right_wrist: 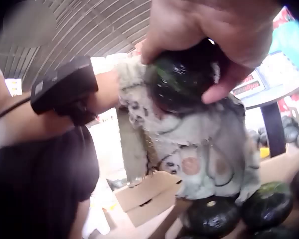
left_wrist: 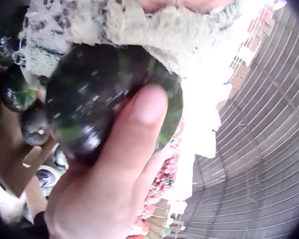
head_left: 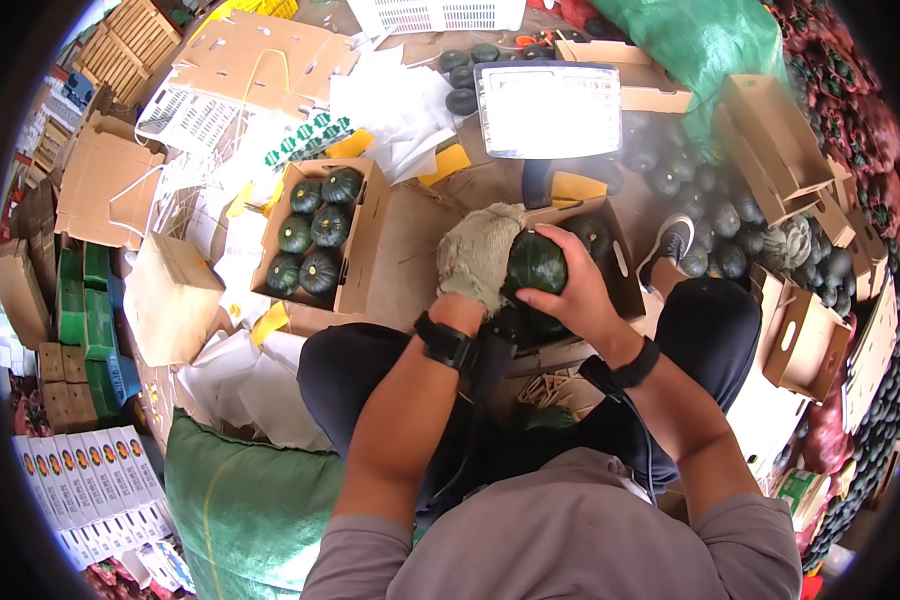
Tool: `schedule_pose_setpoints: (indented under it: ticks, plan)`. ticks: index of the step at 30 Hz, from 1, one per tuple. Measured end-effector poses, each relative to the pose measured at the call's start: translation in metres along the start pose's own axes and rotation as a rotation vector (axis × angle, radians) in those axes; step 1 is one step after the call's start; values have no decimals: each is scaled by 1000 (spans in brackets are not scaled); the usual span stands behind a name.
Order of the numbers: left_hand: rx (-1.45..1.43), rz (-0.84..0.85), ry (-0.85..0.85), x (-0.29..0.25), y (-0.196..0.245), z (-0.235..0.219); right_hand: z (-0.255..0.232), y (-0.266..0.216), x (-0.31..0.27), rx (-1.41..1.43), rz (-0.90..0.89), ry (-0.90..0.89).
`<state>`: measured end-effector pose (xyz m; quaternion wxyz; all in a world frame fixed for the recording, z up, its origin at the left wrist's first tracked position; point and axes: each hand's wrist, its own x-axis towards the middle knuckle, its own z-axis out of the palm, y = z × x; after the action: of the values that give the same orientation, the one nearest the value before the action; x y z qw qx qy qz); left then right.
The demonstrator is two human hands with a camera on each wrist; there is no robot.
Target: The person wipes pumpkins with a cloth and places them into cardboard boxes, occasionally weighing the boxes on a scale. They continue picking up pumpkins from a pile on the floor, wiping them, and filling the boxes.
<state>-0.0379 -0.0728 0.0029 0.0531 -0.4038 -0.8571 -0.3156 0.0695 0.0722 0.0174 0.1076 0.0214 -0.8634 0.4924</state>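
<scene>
A dark green kabocha squash (head_left: 536,265) is held up between both hands over a cardboard box. My right hand (head_left: 582,297) grips it, with the thumb (left_wrist: 127,129) across its near side and the fingers round the far side. A worn, greyish cloth (head_left: 477,255) covers my left hand and lies against the squash's left side. In the left wrist view, part of the left hand (left_wrist: 184,4) shows above the cloth, its fingers hidden. Below the hanging cloth in the right wrist view sit more squashes (right_wrist: 212,215).
At left stands a cardboard box (head_left: 363,240) with several squashes in it. A white-topped scale (head_left: 550,110) stands ahead. Loose squashes (head_left: 715,205) cover the floor to the right, near a foot (head_left: 670,245). A filled green sack (head_left: 240,510) lies at lower left.
</scene>
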Motion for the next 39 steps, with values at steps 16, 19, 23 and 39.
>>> schedule_pose_setpoints:
  ticks: [16, 19, 23, 39]
  plan:
    - [-569, -375, 192, -16, 5, 15, 25, 5, -6, 965, 197, 133]
    - [-972, -509, 438, -7, 9, 39, 23, 0, 2, 847, 265, 219]
    - [-938, -468, 332, 1, 19, 3, -14, -43, 14, -226, 52, -74]
    - [-1706, -670, 531, 0, 9, 17, -1, -19, 13, 1155, 652, -53]
